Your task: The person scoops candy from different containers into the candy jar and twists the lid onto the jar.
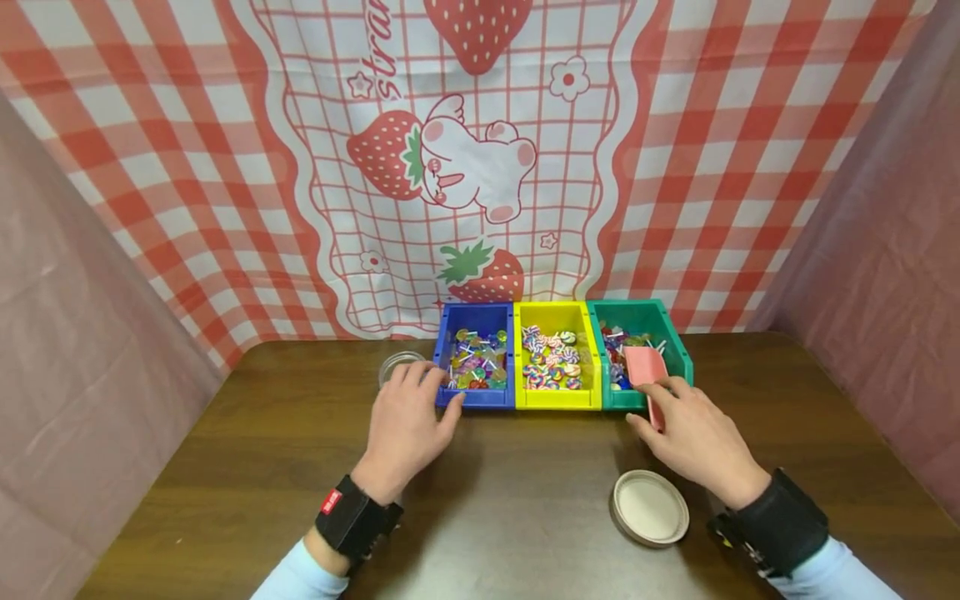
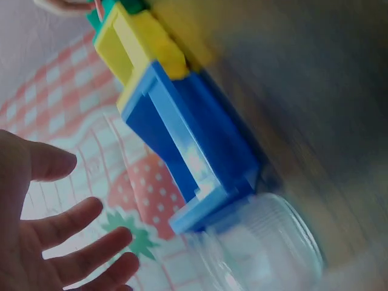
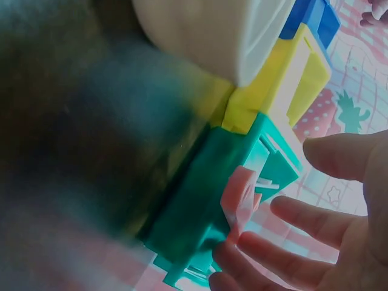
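Observation:
My left hand (image 1: 408,421) hovers by a clear jar (image 2: 267,254) at the blue bin's left side, fingers spread and holding nothing. The head view shows only part of the jar's rim behind the fingers. On the right, my right hand (image 1: 697,433) is over the handle end of a pink scoop (image 1: 645,367), which leans in the green bin (image 1: 678,367). Its fingers are extended beside the scoop in the right wrist view; whether a fingertip touches it is hard to tell. Small colourful candy-like pieces (image 1: 615,343) lie in the green bin.
Left of the green bin are a yellow bin (image 1: 558,401) of swirled lollipop-like pieces and a blue bin (image 1: 480,400) of translucent ones. A round pale lid (image 1: 651,508) lies on the wooden table (image 1: 525,533). Behind hangs a strawberry-print cloth (image 1: 570,167).

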`<state>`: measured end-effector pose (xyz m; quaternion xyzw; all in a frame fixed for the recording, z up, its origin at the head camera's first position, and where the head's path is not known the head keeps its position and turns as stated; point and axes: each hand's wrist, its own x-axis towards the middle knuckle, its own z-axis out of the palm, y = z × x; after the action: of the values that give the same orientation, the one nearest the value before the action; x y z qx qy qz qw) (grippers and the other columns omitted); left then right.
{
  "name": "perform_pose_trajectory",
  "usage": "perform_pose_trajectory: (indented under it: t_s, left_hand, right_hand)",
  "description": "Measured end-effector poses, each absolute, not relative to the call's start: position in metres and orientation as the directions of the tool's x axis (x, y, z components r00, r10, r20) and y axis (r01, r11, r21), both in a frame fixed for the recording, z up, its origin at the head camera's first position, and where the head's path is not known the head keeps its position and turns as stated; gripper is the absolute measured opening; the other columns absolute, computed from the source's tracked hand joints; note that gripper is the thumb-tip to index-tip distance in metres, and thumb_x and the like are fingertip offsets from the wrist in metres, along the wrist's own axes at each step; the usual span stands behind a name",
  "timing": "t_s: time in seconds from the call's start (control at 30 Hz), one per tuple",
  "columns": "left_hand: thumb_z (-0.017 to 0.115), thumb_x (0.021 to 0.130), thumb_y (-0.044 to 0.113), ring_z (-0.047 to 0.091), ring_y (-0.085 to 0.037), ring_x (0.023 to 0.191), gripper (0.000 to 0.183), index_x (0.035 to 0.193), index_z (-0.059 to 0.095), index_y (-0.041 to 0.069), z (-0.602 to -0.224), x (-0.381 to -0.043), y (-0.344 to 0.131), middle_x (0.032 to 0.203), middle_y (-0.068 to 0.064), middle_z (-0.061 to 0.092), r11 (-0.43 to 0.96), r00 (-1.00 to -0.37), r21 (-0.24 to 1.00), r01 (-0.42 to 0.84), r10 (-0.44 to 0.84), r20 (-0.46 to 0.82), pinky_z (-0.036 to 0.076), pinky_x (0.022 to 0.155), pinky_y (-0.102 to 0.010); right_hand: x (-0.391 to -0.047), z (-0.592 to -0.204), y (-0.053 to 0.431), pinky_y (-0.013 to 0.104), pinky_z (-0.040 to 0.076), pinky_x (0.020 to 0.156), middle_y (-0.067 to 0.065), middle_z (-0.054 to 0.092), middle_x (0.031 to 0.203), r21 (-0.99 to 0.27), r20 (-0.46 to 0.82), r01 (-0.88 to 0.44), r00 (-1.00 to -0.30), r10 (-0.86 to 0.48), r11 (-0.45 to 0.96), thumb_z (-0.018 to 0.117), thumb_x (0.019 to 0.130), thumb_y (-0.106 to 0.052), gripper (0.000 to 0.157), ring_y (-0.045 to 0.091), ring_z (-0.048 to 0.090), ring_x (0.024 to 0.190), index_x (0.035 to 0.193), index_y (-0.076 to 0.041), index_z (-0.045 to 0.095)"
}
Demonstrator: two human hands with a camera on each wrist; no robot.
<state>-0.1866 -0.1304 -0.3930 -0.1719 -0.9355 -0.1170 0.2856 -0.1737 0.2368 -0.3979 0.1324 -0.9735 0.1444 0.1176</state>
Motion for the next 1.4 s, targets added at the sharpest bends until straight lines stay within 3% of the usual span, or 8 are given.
perform_pose_trajectory:
  t_s: [0.2, 0.37, 0.5, 0.8, 1.1, 1.4]
  left_hand:
    - [0.077, 0.084, 0.033, 0.053, -0.032, 0.103, 0.033, 0.103, 0.065, 0.009, -0.393, -0.202, -0.149, 0.111, -0.009, 0.060, 0.905, -0.783, 0.237, 0.354, 0.148, 0.604, 0.048, 0.078, -0.046]
    - [0.081, 0.080, 0.037, 0.044, -0.037, 0.115, 0.057, 0.120, 0.058, 0.004, -0.396, -0.211, -0.163, 0.128, -0.017, 0.051, 0.887, -0.846, 0.365, 0.285, 0.054, 0.530, 0.045, 0.088, -0.049]
    - [0.083, 0.078, 0.043, 0.038, -0.038, 0.121, 0.077, 0.135, 0.049, 0.004, -0.400, -0.215, -0.167, 0.139, -0.019, 0.043, 0.862, -0.896, 0.452, 0.231, 0.007, 0.444, 0.043, 0.091, -0.051]
    - [0.083, 0.076, 0.048, 0.039, -0.041, 0.127, 0.098, 0.148, 0.034, 0.003, -0.409, -0.225, -0.178, 0.142, -0.022, 0.042, 0.831, -0.966, 0.542, 0.128, -0.019, 0.257, 0.041, 0.100, -0.053]
    - [0.081, 0.080, 0.044, 0.050, -0.040, 0.124, 0.089, 0.144, 0.042, -0.004, -0.408, -0.227, -0.187, 0.136, -0.025, 0.052, 0.846, -0.979, 0.524, 0.094, -0.017, 0.203, 0.043, 0.099, -0.054]
    - [0.084, 0.074, 0.046, 0.056, -0.033, 0.109, 0.083, 0.134, 0.054, -0.003, -0.399, -0.222, -0.191, 0.125, -0.017, 0.055, 0.877, -0.990, 0.472, 0.088, 0.024, 0.139, 0.048, 0.089, -0.050]
  right_hand:
    - [-0.183, -0.394, 0.239, 0.035, 0.043, 0.049, 0.012, 0.057, 0.090, -0.272, 0.286, -0.279, -0.937, -0.199, 0.921, 0.081, 0.083, -0.029, 0.039, 0.022, 0.050, 0.065, 0.110, -0.002, 0.070]
    - [-0.193, -0.387, 0.240, 0.034, 0.037, 0.045, 0.006, 0.052, 0.079, -0.267, 0.255, -0.259, -0.948, -0.191, 0.928, 0.079, 0.084, -0.032, 0.026, 0.020, 0.047, 0.060, 0.086, -0.009, 0.067]
    - [-0.199, -0.381, 0.240, 0.034, 0.034, 0.045, 0.003, 0.048, 0.071, -0.270, 0.221, -0.233, -0.959, -0.176, 0.934, 0.078, 0.085, -0.036, 0.032, 0.020, 0.046, 0.059, 0.073, -0.015, 0.057]
    - [-0.209, -0.374, 0.241, 0.035, 0.033, 0.046, 0.002, 0.044, 0.062, -0.298, 0.114, -0.188, -0.980, -0.161, 0.936, 0.078, 0.083, -0.044, 0.043, 0.021, 0.046, 0.056, 0.073, -0.012, 0.050]
    - [-0.214, -0.381, 0.237, 0.035, 0.036, 0.048, 0.004, 0.046, 0.070, -0.290, 0.116, -0.199, -0.978, -0.172, 0.936, 0.082, 0.080, -0.038, 0.041, 0.022, 0.049, 0.060, 0.074, -0.012, 0.051]
    - [-0.216, -0.385, 0.237, 0.038, 0.040, 0.050, 0.010, 0.050, 0.079, -0.322, 0.149, -0.207, -0.975, -0.167, 0.924, 0.084, 0.077, -0.021, 0.032, 0.027, 0.051, 0.065, 0.077, -0.008, 0.054]
